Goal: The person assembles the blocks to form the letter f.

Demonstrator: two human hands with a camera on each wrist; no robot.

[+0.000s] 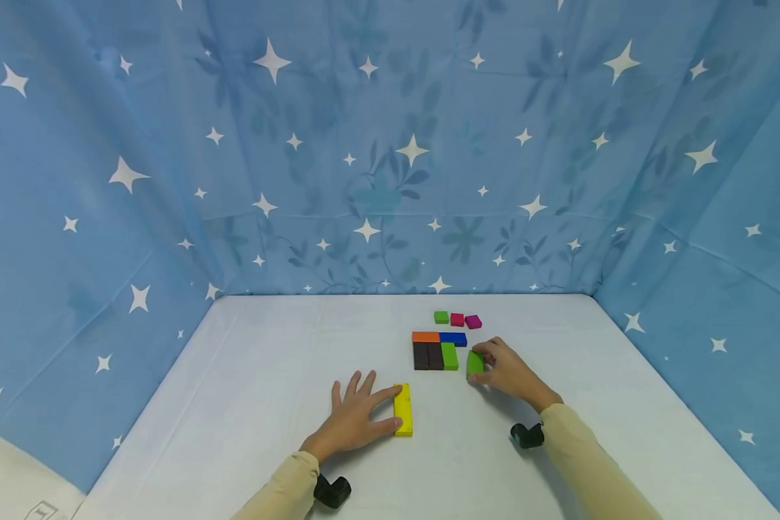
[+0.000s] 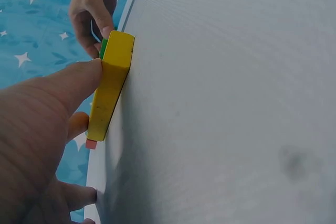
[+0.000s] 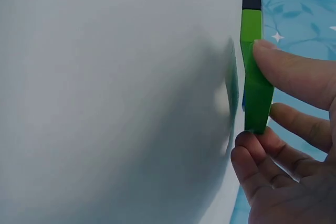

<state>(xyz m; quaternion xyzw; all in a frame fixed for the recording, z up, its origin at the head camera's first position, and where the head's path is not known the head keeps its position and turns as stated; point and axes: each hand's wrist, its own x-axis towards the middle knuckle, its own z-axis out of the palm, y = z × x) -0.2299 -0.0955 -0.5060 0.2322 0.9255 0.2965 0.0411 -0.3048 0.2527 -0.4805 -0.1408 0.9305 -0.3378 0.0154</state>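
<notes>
With thumb and fingertips, my right hand (image 1: pixel 508 372) pinches a green block (image 3: pixel 259 95) by its ends. This block tilts slightly in the head view, just right of a flat group of blocks. That group has an orange block (image 1: pixel 425 337) and a blue block (image 1: pixel 453 339) along its far side, with two black blocks (image 1: pixel 427 356) and a lighter green block (image 1: pixel 450 357) on the near side. My left hand (image 1: pixel 354 420) is spread on the left, its thumb and index fingertip touching the left edge of a long yellow block (image 1: pixel 404 410).
Behind the group lie three small blocks: green (image 1: pixel 441 317), red (image 1: pixel 457 319) and magenta (image 1: pixel 473 321). All stand on a white table (image 1: pixel 266 347), with blue star-patterned curtains (image 1: pixel 390 180) along its back and sides. A black wrist device (image 1: pixel 526 435) is on each arm.
</notes>
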